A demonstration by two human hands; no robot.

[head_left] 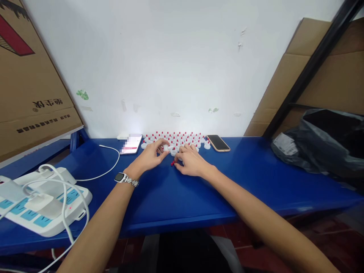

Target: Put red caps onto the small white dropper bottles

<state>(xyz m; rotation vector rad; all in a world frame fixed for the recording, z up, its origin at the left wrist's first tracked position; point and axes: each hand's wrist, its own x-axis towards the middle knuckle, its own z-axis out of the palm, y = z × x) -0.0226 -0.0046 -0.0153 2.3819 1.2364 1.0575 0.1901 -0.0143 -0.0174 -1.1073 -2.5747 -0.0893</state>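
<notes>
My left hand [153, 154], with a watch on the wrist, is closed with thumb and fingers around a white nozzle cap [166, 148] at the front of the group. Many similar white caps with small red tips [207, 145] stand upright in rows close to the wall. My right hand [190, 161] is bent over the front right of the group and covers some of the caps. Its thumb and forefinger pinch at a small red tip [172, 163] just above the blue table [182, 197]. Part of that tip is hidden by the fingers.
A lit phone [132, 145] lies left of the caps, another phone [218, 143] to the right. A white power strip [48, 206] with plugs and a loose white cable [113, 167] takes up the left side. Dark plastic bags [315, 140] lie at far right.
</notes>
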